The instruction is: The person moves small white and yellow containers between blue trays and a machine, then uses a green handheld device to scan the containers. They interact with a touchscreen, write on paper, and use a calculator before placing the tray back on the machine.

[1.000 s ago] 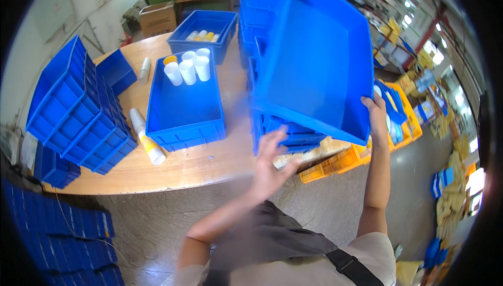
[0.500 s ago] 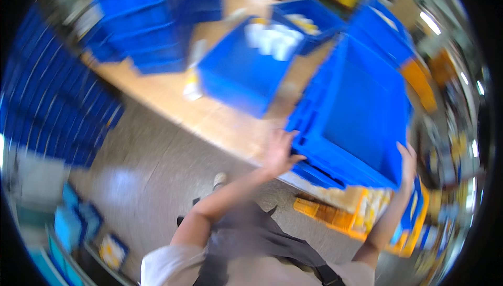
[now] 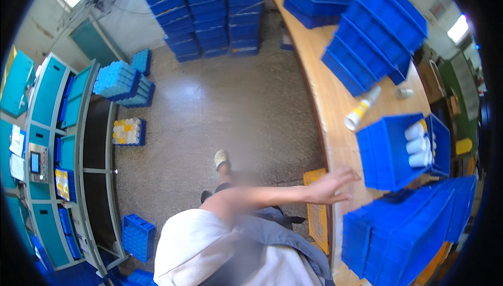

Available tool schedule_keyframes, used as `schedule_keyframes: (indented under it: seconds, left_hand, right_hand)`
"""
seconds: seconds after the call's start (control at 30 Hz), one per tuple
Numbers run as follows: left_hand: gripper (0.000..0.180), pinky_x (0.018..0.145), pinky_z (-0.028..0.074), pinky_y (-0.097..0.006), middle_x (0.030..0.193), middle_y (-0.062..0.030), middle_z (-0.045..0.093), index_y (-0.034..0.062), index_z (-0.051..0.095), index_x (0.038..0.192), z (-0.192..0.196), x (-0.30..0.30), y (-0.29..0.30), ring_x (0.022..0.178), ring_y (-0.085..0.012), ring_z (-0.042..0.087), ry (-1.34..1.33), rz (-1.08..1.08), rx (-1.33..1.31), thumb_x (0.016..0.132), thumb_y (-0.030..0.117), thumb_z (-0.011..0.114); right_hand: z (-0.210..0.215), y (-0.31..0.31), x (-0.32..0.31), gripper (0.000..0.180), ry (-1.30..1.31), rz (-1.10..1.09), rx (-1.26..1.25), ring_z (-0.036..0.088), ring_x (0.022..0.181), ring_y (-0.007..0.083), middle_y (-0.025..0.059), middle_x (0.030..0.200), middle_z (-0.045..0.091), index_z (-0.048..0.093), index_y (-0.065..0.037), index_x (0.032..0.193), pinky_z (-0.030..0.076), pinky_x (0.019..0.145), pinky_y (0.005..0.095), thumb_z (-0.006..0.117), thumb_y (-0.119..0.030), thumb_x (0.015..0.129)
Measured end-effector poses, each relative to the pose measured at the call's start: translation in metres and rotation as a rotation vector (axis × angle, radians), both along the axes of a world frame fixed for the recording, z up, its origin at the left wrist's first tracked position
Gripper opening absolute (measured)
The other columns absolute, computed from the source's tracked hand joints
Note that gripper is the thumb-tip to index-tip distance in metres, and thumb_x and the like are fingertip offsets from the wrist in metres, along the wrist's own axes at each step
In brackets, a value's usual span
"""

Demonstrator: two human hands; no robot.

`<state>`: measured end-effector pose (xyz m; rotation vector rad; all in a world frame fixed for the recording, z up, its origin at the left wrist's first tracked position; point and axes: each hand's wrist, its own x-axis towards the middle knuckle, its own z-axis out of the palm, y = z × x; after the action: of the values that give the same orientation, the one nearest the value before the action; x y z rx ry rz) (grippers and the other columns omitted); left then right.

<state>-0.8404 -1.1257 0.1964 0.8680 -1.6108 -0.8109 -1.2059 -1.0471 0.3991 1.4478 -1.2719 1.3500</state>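
Stacked blue plastic crates (image 3: 390,233), rectangular, rib-walled, are standing near the left hand (image 3: 327,187), which is hovering empty, fingers parted; right hand's state cannot be told.

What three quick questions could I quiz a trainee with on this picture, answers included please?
1. Open: Which of the person's hands is in view, and is any object visible in it?
2. True or false: The long nested stack of cups lies on its side on the wooden table.
3. Multiple choice: What shows inside the open-topped blue crate ahead of that hand? A) bottles B) white cups C) gloves

Key:
1. The left hand; it is open, with no object visible in it.
2. True.
3. B.
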Motion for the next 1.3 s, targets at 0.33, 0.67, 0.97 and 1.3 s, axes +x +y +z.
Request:
schedule_keyframes:
  seconds: [0.33, 0.67, 0.97, 1.3]
  left_hand:
    - [0.048, 0.1, 0.051, -0.055, 0.119, -0.0101, 0.066, 0.0084, 0.071, 0.114, 0.211, 0.508, 0.209, 0.121, -0.0303, 0.061, 0.669, 0.46, -0.878, 0.099, 0.052, 0.058]
    - [0.062, 0.094, 0.053, -0.051, 0.11, -0.0128, 0.069, 0.005, 0.071, 0.108, 0.189, 0.827, 0.229, 0.111, -0.0319, 0.065, 0.466, 0.557, -0.767, 0.1, 0.06, 0.045]
    - [0.076, 0.089, 0.055, -0.048, 0.102, -0.0153, 0.072, 0.002, 0.072, 0.102, 0.172, 1.112, 0.245, 0.102, -0.0334, 0.069, 0.427, 0.859, -0.659, 0.1, 0.067, 0.033]
    - [0.068, 0.09, 0.055, -0.041, 0.104, -0.0178, 0.073, -0.0028, 0.071, 0.104, -0.017, 1.334, 0.34, 0.099, -0.0335, 0.07, 0.523, 1.386, -0.254, 0.105, 0.058, 0.04]
  right_hand:
    - [-0.146, -0.115, 0.597, 0.03, -0.2, 1.04, 0.925, 0.071, 0.091, 0.0194, 0.0161, 0.111, 0.071, 0.06, 0.005, 0.13, 0.056, 0.083, 0.0312, 0.058, 0.0, 0.1]
    - [-0.207, -0.16, 1.032, 0.031, 0.224, 1.498, 1.124, 0.073, 0.086, 0.0204, 0.0129, 0.102, 0.074, 0.063, 0.0, 0.127, 0.06, 0.077, 0.0313, 0.061, 0.003, 0.096]
    - [-0.227, -0.12, 1.454, 0.031, 0.815, 1.795, 1.166, 0.074, 0.086, 0.0236, 0.0156, 0.098, 0.075, 0.065, -0.002, 0.126, 0.058, 0.079, 0.0335, 0.065, 0.003, 0.095]
    - [-0.383, -0.051, 1.842, 0.024, 1.235, 1.74, 1.821, 0.072, 0.086, 0.0168, 0.0125, 0.097, 0.076, 0.065, 0.002, 0.122, 0.056, 0.077, 0.0309, 0.063, -0.01, 0.101]
